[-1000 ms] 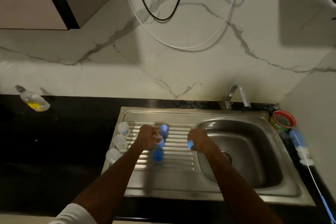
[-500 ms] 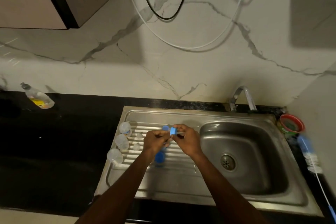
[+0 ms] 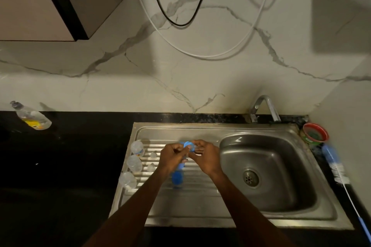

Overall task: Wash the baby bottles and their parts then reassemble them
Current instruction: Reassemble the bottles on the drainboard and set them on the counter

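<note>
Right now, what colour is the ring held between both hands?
Blue ring, clearest in the head view, over the steel drainboard.

Dim warm light from above; hard shadows on wall; wide-angle edge bending; slight softness.

Three clear baby bottles (image 3: 134, 163) stand in a row at the drainboard's 9 o'clock edge, two small clear teats (image 3: 153, 155) just beside them, a blue collar ring (image 3: 188, 145) pinched above the drainboard, another blue cap (image 3: 177, 177) at 6 o'clock.
</note>
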The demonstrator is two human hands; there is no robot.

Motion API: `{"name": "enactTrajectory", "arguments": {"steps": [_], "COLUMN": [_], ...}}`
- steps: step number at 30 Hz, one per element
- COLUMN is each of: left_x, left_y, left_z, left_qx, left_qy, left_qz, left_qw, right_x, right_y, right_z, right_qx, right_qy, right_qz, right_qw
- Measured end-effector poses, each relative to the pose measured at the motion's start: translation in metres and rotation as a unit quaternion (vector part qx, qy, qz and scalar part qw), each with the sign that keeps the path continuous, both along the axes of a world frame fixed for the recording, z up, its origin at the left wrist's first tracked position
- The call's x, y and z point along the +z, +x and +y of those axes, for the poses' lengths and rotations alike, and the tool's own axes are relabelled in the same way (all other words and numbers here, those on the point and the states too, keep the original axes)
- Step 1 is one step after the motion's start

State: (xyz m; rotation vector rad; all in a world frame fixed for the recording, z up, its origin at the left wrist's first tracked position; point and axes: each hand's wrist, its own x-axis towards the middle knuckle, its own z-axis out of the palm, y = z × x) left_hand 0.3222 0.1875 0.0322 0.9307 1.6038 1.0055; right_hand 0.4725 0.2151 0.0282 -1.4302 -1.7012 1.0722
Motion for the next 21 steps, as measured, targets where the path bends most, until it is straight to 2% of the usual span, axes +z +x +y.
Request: {"name": "enactTrajectory", "arguments": {"steps": [2, 5, 11, 17, 21], "left_x": [0.000, -0.003, -0.006, -0.007, -0.008], "left_y": [-0.001, -0.005, -0.007, 0.002, -0.006], "left_z": [0.001, 0.001, 0.000, 0.005, 0.006], "left_qx": [0.014, 0.011, 0.027, 0.093, 0.087], "left_qy": [0.006, 0.010, 0.014, -0.022, -0.044], "left_qz": [-0.034, -0.058, -0.025, -0.078, -0.057], "left_qw": [0.999, 0.998, 0.999, 0.992, 0.994], "right_x": [-0.001, -0.003, -0.002, -0.001, 0.000], "right_y": [-0.001, -0.005, -0.019, -0.028, -0.022], "right_z": [-0.001, -0.001, -0.004, -0.012, -0.010], "right_qx": [-0.005, -0.037, -0.091, -0.091, -0.074], "right_qy": [0.000, 0.041, 0.162, 0.129, 0.134], "right_qz": [0.020, 0.000, -0.086, -0.077, -0.052], "right_qw": [1.000, 0.998, 0.979, 0.984, 0.987]}}
